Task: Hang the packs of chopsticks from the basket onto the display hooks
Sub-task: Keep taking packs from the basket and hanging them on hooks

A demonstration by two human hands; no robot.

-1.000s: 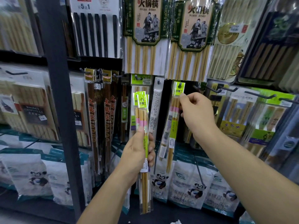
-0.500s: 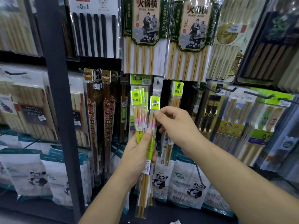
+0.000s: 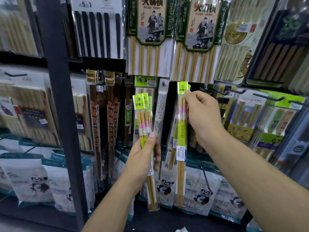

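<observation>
My left hand (image 3: pixel 144 158) grips a bundle of chopstick packs (image 3: pixel 143 118) with green header cards, held upright in front of the display. My right hand (image 3: pixel 203 114) pinches a single chopstick pack (image 3: pixel 182 124) near its top, its green header (image 3: pixel 182 87) raised to the dark gap under the big upper packs. Another green-header pack hangs just behind it, mostly hidden. The hook there is hidden behind the header. No basket is in view.
Large bamboo chopstick packs (image 3: pixel 148 36) hang above. Dark brown packs (image 3: pixel 102 114) hang on hooks at left beside a black upright post (image 3: pixel 58 97). Bare black hooks (image 3: pixel 267 97) stick out at right. Panda-printed bags (image 3: pixel 200 195) fill the shelf below.
My right hand took one pack from the bundle in my left hand and carried it right and up to the hanging spot. The left hand stayed about where it was.
</observation>
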